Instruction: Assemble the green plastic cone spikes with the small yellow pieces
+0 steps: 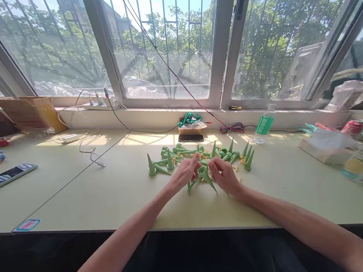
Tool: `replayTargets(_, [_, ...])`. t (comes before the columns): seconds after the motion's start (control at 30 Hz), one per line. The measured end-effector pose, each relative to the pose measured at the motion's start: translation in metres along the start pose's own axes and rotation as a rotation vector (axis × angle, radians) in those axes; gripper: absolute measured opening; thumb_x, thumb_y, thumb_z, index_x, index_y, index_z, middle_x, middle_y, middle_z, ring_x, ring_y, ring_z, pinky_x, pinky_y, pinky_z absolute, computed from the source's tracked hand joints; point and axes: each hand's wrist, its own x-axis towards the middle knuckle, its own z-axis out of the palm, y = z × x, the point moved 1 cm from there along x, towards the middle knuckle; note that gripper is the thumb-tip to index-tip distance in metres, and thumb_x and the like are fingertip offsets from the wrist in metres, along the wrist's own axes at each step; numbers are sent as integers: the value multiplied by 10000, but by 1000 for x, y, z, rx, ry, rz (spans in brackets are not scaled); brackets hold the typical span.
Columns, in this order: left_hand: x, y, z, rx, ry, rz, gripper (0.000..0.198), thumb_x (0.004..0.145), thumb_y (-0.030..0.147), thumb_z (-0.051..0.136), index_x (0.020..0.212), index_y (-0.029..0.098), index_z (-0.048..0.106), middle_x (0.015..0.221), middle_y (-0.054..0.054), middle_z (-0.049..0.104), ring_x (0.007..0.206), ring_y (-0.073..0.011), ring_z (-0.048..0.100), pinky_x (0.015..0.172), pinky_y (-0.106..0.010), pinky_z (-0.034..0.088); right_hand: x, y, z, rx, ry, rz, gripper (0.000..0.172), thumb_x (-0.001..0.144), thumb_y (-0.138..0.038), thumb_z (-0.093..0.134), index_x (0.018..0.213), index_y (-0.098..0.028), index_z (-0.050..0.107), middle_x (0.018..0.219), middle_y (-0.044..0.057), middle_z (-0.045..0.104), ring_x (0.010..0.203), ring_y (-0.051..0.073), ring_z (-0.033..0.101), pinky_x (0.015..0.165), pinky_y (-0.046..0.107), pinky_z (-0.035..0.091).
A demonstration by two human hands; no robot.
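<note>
Both my hands meet over a pale table (pixel 116 191) near its front edge. A green plastic cone spike (pixel 204 175) sits between them, its open ring end up. My left hand (pixel 186 172) pinches the spike from the left with curled fingers. My right hand (pixel 224 173) closes on it from the right. Just behind my hands lies a scatter of several more green cone spikes (pixel 171 160), some upright and some on their sides, mixed with small yellow parts (pixel 242 161).
A small cardboard box with green items (pixel 189 125) and a black phone (pixel 191 138) sit behind the pile. A water bottle (pixel 264 125), tissue box (pixel 323 148) and snack packets lie right. Cables, a charger (pixel 70 138) and cardboard (pixel 30 112) lie left.
</note>
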Motion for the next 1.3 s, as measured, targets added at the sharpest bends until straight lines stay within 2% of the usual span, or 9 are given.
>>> replayTargets(0.17, [-1, -1, 3, 50, -56, 4, 692, 864, 714, 422, 591, 114, 634, 522, -35, 563, 397, -89, 456, 361, -206, 332, 2, -2, 3, -11, -77, 14, 309, 964, -376, 478, 718, -194, 517, 539, -48, 475, 496, 97, 419, 516, 219, 349])
replayTargets(0.33, [-1, -6, 4, 135, 16, 54, 666, 889, 685, 399, 562, 132, 578, 430, -1, 487, 363, -87, 432, 367, -204, 315, 3, 0, 6, -47, -73, 16, 311, 959, -373, 485, 724, -181, 555, 606, -21, 564, 520, 96, 437, 530, 220, 351])
replayTargets(0.53, [1, -7, 2, 140, 90, 74, 627, 896, 661, 417, 591, 139, 581, 447, 8, 500, 361, -85, 445, 368, -198, 332, 2, 2, 6, -113, -70, 19, 363, 962, -434, 474, 719, -180, 564, 557, -45, 452, 516, 96, 350, 507, 223, 304])
replayTargets(0.77, [0, -4, 0, 125, 161, 115, 582, 937, 596, 417, 640, 137, 618, 450, 17, 506, 365, -82, 450, 385, -199, 341, 3, -6, 2, -104, -84, -28, 397, 968, -439, 448, 671, -186, 520, 543, -49, 394, 499, 92, 316, 498, 228, 283])
replayTargets(0.87, [-1, -2, -1, 136, 198, 158, 573, 946, 574, 424, 640, 136, 630, 441, 17, 502, 384, -83, 454, 408, -202, 348, -1, -13, -1, -76, -192, -120, 400, 947, -422, 488, 619, -194, 482, 525, -49, 389, 490, 91, 312, 497, 231, 280])
replayTargets(1.0, [-1, -3, -1, 142, 229, 187, 577, 945, 574, 433, 628, 135, 633, 432, 11, 505, 399, -88, 466, 422, -205, 346, -8, -23, -3, -144, -459, -321, 302, 865, -457, 599, 705, -203, 565, 522, -56, 444, 479, 92, 347, 522, 241, 296])
replayTargets(1.07, [-1, -3, -1, 141, 233, 190, 587, 941, 583, 432, 621, 135, 635, 423, 10, 504, 397, -90, 467, 423, -207, 345, -10, -27, -4, -186, -549, -414, 275, 838, -467, 622, 739, -212, 596, 534, -48, 496, 485, 98, 388, 531, 246, 297])
replayTargets(1.3, [0, -3, 0, 156, 233, 184, 614, 937, 604, 414, 601, 139, 634, 405, 11, 489, 389, -92, 460, 409, -207, 330, -9, -30, -3, -313, -579, -534, 332, 867, -525, 579, 732, -224, 618, 596, -7, 579, 516, 118, 458, 533, 265, 296])
